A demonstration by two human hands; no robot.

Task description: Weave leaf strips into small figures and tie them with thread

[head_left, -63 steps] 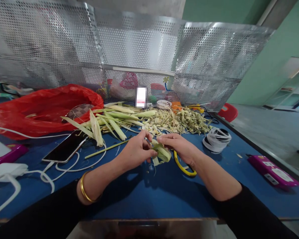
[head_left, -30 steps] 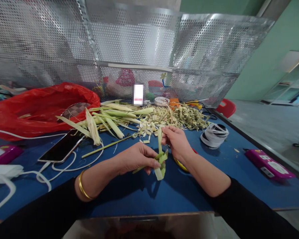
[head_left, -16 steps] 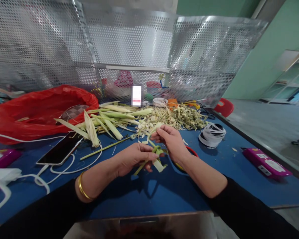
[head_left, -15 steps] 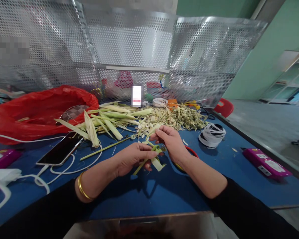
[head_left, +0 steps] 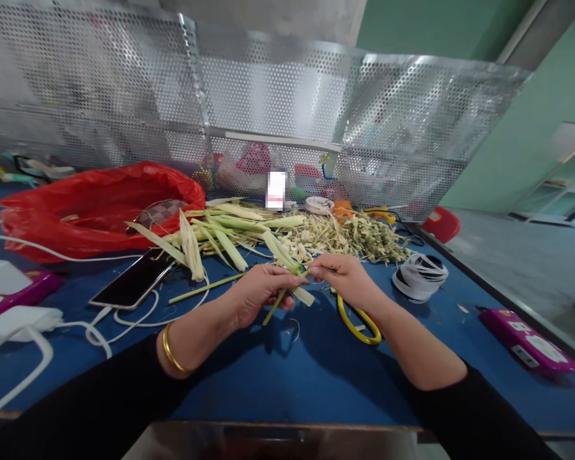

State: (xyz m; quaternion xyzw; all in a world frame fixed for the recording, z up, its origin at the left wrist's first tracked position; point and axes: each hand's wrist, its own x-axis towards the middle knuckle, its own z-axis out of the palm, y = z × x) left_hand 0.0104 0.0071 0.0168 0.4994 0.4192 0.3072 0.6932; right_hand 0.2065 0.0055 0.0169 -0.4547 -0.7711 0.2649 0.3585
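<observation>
My left hand [head_left: 261, 291] is closed in a pinch around a small bundle of pale green corn husk strips [head_left: 303, 296]. One strip rises from the bundle away from me, and a narrow stem [head_left: 274, 308] pokes out below the fingers. Close beside it, my right hand [head_left: 347, 278] pinches the bundle's right side, thumb and fingertips together. What exactly lies between those right fingertips is partly hidden. Under my right forearm lies a yellow-handled tool, seemingly scissors [head_left: 368, 339]; its far end is covered.
Behind my hands are loose corn husks [head_left: 230, 246] and a heap of dry plant scraps [head_left: 374, 236]. A spool of white cord [head_left: 419, 278] and a purple box [head_left: 527, 342] stand right. Left are a phone [head_left: 131, 281], white cables and a red plastic bag [head_left: 33, 220].
My right hand has come down from a raised strip to the bundle beside my left fingers. The curled green loop is no longer visible. The view has shifted, showing more of the yellow handle.
</observation>
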